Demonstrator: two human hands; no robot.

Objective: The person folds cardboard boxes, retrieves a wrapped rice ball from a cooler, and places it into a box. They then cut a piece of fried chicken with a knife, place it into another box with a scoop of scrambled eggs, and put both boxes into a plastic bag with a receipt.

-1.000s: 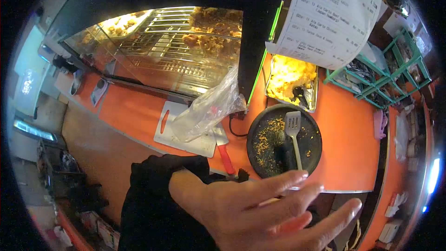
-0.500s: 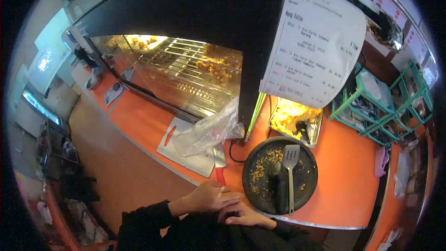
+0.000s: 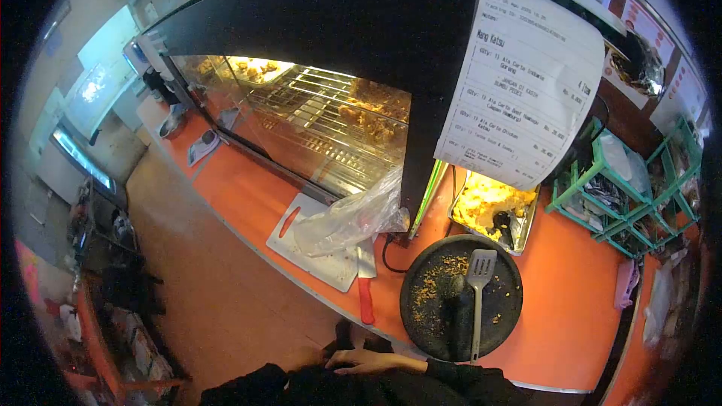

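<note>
My right hand point(image 3: 370, 362) lies low at the front of my body, fingers stretched out to the left and holding nothing visible. Close beside it is my left hand point(image 3: 307, 358), smeared and dark, so its fingers cannot be made out. To the right of my hands, on the orange counter, rests a round black pan point(image 3: 423, 328) with brown crumbs. A grey slotted spatula point(image 3: 481, 271) lies across the pan. Between the pan and a white cutting board point(image 3: 331, 274) is a knife with a red handle point(image 3: 365, 301). A clear plastic bag point(image 3: 338, 229) covers part of the board.
A lit display warmer point(image 3: 316, 105) holds fried food on racks. From its corner hangs a printed order receipt point(image 3: 519, 83). Behind the pan stands a metal tray point(image 3: 519, 237) of yellow food. Green baskets point(image 3: 624, 195) are at the right, and a small scale point(image 3: 203, 146) is at the left.
My hands have dropped lower and drawn back toward my body, away from the knife handle. The view has shifted, so the counter things appear lower and further right.
</note>
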